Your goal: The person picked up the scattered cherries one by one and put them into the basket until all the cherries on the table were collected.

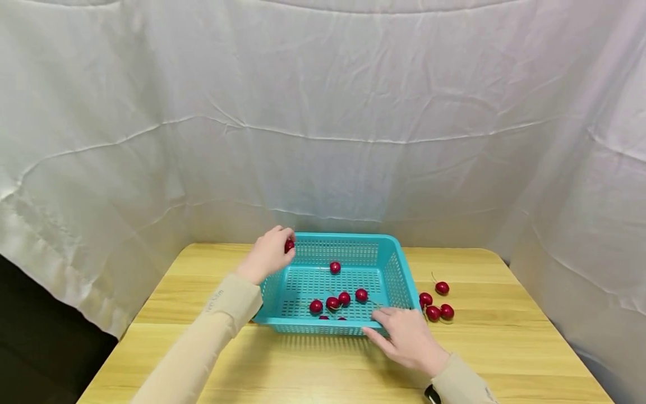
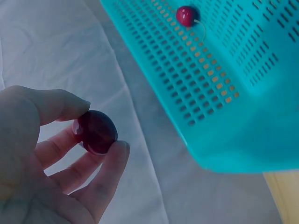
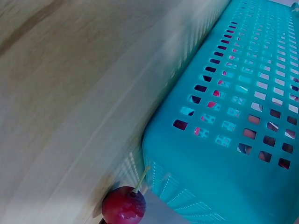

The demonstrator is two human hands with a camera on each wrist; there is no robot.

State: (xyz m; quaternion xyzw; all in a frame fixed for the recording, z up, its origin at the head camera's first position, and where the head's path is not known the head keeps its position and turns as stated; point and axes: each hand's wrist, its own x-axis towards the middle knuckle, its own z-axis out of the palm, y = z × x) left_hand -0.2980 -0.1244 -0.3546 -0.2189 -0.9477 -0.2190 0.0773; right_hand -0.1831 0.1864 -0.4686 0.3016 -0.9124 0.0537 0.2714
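Observation:
My left hand [image 1: 268, 253] pinches a dark red cherry [image 2: 97, 132] between thumb and fingertips, above the back left corner of a turquoise plastic basket [image 1: 398, 264]. In the left wrist view this cherry is apart from the basket wall. At the front right corner, my right hand [image 1: 404, 336] grips the basket rim, with its fingers over the inside and its thumb outside. Several cherries lie on the basket floor, one cherry [image 1: 335, 267] towards the back and others near the front wall, which partly hides some. The right wrist view shows mostly the basket's perforated wall [image 3: 201, 163].
To the right of the basket, several stemmed cherries [image 1: 447, 312] lie on the wooden table [image 1: 504, 348], one cherry [image 1: 442, 288] a little farther back. A pale cloth [image 1: 353, 112] hangs behind the table and along its sides. A dark area [image 1: 45, 336] shows at the lower left.

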